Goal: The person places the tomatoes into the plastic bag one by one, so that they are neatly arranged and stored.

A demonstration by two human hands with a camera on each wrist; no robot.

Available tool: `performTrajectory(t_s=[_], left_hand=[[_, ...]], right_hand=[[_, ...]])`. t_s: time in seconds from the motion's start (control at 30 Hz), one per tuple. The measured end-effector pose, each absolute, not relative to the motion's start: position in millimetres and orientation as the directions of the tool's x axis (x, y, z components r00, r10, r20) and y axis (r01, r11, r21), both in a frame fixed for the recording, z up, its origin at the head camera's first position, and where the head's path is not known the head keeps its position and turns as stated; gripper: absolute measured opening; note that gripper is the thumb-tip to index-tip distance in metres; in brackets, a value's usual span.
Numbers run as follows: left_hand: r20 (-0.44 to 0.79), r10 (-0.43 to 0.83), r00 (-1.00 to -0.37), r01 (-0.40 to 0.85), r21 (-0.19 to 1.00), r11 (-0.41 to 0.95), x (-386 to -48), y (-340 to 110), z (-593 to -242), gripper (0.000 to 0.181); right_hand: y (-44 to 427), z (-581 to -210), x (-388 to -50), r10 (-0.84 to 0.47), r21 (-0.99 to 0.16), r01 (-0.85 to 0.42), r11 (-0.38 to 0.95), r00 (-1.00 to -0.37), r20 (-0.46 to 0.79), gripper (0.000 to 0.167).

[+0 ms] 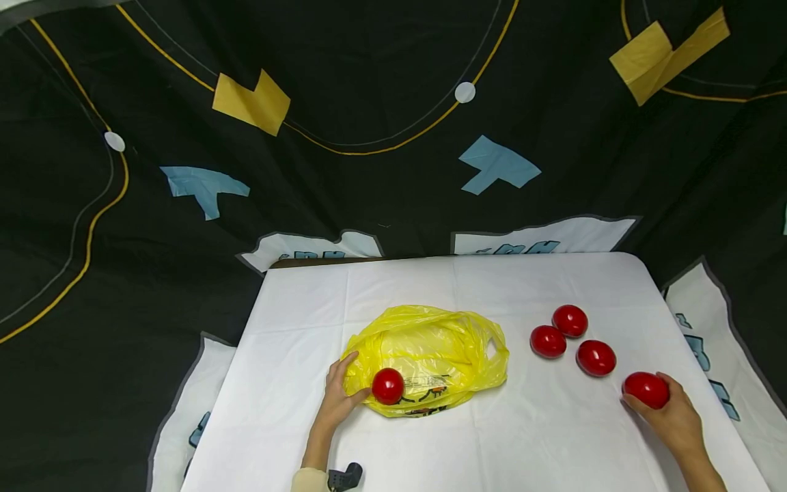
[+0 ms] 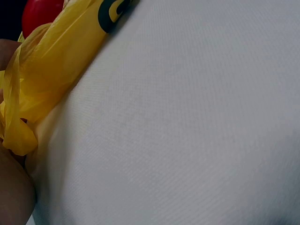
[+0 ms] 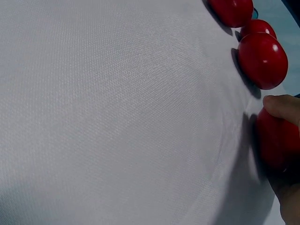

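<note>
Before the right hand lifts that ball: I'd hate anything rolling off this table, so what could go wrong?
The right hand could lose its shiny red ball, which may roll. The three nearby red balls lie loose on the white cloth, so a bump might scatter them. The yellow bag looks thin and limp; if the left hand tugs it, the red ball beside that hand could shift.

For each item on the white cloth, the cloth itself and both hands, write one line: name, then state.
White fabric cloth: spread out, lightly creased.
Thin yellow plastic bag: crumpled, lying on the cloth.
Glossy red ball at the bag: unclear whether inside or on top.
Rightmost glossy red ball: held.
Three remaining glossy red balls: loose, unheld.
Bare left hand: gripping the bag's edge.
Bare right hand: holding the rightmost ball.
</note>
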State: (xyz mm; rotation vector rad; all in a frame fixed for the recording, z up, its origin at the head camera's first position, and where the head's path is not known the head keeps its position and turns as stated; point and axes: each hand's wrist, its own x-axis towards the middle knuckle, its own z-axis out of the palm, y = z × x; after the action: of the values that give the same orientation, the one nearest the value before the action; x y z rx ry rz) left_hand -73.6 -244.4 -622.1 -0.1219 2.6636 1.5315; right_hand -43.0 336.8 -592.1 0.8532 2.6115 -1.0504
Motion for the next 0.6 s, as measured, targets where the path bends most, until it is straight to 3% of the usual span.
performTrajectory(t_s=[0.6], left_hand=[[-0.103,-0.036,-0.994,-0.107,0.858,0.502,-73.7,-244.2,-621.6,0.081]], right_hand=[[340.6,-586.9,-39.0,0.450,-0.540,0.630,0.558,-0.777,-0.441,0.107]])
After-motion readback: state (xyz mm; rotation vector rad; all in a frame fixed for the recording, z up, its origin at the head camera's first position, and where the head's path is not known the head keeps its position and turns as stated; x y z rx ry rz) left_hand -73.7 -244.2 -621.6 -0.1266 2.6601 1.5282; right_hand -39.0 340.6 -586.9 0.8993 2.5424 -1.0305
